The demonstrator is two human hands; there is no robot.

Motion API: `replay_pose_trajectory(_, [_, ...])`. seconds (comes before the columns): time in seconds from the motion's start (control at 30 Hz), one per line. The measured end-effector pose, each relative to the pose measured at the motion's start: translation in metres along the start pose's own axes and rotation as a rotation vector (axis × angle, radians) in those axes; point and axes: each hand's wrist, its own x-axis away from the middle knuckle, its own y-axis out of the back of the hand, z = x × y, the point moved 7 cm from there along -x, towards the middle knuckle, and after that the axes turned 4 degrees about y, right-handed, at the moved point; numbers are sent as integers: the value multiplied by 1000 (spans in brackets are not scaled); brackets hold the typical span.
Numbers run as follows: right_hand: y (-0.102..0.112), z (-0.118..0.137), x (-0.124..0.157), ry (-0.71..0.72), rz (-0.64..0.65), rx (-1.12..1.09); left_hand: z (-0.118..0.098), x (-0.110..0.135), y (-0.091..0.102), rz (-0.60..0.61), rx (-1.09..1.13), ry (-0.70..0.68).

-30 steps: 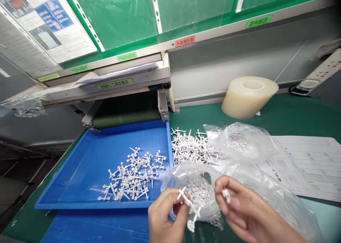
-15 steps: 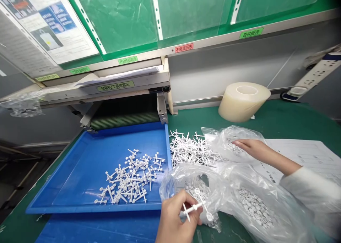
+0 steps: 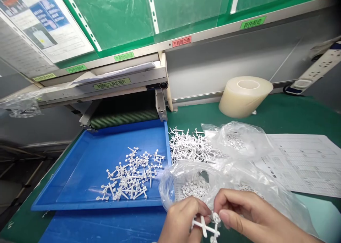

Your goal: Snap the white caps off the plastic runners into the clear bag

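My left hand [image 3: 183,216] is closed round a white plastic cross-shaped part [image 3: 204,226] with round discs on its ends. Beside it, my right hand [image 3: 246,213] pinches at a small round white disc [image 3: 216,218] on the end of this part; the fingertips partly hide it. Both hands meet low in the view, in front of clear plastic bags. Small white discs fill the left bag [image 3: 195,187], the back bag [image 3: 234,141] and the right bag [image 3: 247,188], which my right hand partly covers.
A blue tray [image 3: 87,165] holds a heap of assembled white parts [image 3: 130,177]. Loose white sticks [image 3: 190,145] are piled beside it. Behind are a conveyor end [image 3: 124,117] and a large roll of clear tape [image 3: 245,97]. Printed sheets [image 3: 303,158] lie at right.
My right hand has come from the back bag toward me to meet my left hand at the cross-shaped part. My left hand has stayed low in view, still holding that part.
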Motion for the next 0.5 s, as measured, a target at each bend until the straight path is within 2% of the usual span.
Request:
replay_pose_trajectory(0.17, [-14, -15, -2, -19, 78, -336, -11, 3, 0, -146, -125, -226])
replay_pose_trajectory(0.27, [-27, -24, -1, -108, 176, -500, -24, 6, -1, -160, -206, -353])
replay_pose_trajectory(0.33, [-33, -30, 1, -154, 190, -559, -26, 8, 1, -164, -232, -369])
replay_pose_trajectory(0.4, [-24, -32, 2, -73, 50, -426, -21, 9, 4, -135, -191, -291])
replay_pose_trajectory(0.5, [-5, -16, 10, 221, -205, -43, -4, 9, -1, 23, -90, -55])
